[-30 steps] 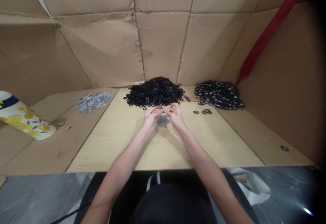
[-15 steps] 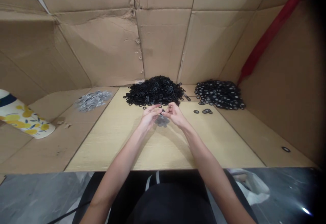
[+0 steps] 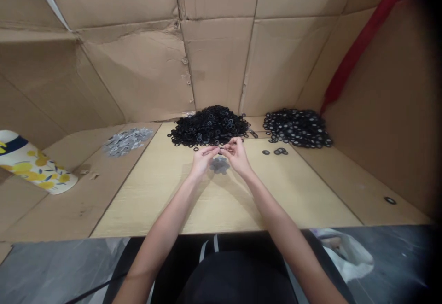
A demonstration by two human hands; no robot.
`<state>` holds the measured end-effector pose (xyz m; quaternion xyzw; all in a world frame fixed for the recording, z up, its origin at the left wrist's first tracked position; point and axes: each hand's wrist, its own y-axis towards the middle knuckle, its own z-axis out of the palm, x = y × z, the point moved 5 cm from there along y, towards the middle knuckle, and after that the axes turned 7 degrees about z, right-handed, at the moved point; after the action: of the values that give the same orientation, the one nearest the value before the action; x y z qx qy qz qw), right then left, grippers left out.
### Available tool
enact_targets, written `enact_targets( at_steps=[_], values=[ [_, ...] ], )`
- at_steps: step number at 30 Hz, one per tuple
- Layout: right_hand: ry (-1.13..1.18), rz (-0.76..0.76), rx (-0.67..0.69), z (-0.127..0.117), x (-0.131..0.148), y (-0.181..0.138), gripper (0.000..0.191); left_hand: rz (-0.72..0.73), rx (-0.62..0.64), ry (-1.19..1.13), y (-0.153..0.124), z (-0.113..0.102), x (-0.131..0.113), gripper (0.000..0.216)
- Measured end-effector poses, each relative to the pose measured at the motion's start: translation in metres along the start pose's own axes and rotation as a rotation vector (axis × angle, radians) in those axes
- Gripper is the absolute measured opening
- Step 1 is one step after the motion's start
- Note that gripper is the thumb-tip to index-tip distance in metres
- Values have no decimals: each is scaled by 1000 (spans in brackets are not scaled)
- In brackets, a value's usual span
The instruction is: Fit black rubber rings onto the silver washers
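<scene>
My left hand (image 3: 204, 158) and my right hand (image 3: 237, 155) meet at the middle of the board, fingertips pinched together on a small black ring (image 3: 221, 150). Fingers cover part of the ring, so I cannot tell whether a disc sits in it. Just below the hands lies a small cluster of grey discs (image 3: 220, 166). Behind my fingers rises a large heap of black rings (image 3: 210, 124). Right of my right hand, several black rings with pale centres (image 3: 281, 151) lie loose on the board.
A pile of silver discs (image 3: 127, 141) lies at the left. To the right is a pile of black rings with pale centres (image 3: 297, 128). A patterned cylinder (image 3: 41, 166) lies at far left, and a single ring (image 3: 390, 200) at far right. Cardboard walls (image 3: 217, 64) enclose the back and sides.
Both hands stay together over the board with the ring between them. The left fingers have drawn closer together around it. The camera view has shifted slightly.
</scene>
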<state>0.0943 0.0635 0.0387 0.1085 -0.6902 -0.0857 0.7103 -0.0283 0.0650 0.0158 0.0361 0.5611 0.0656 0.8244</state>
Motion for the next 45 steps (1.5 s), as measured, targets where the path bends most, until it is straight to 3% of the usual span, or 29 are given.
enact_targets(
  at_steps=[9, 14, 23, 28, 35, 41, 45],
  values=[
    [298, 153, -86, -2, -7, 0, 44, 29, 48, 25, -3, 7, 1, 32],
    [231, 138, -104, -5, -5, 0, 45, 19, 31, -33, -3, 6, 1, 40],
    [241, 64, -145, -5, -4, -1, 43, -25, 40, -11, -3, 8, 5, 34],
    [212, 53, -130, -7, -3, 0, 44, -25, -47, -114, -7, 10, 0, 33],
    [75, -10, -135, -4, -3, -1, 38, -48, -20, -234, -6, 9, -1, 27],
    [128, 64, -17, -1, -3, 1, 36, -63, 8, -232, -3, 8, -2, 28],
    [9, 35, 12, -2, 0, 1, 36, -26, -23, -220, -3, 5, -3, 28]
  ],
)
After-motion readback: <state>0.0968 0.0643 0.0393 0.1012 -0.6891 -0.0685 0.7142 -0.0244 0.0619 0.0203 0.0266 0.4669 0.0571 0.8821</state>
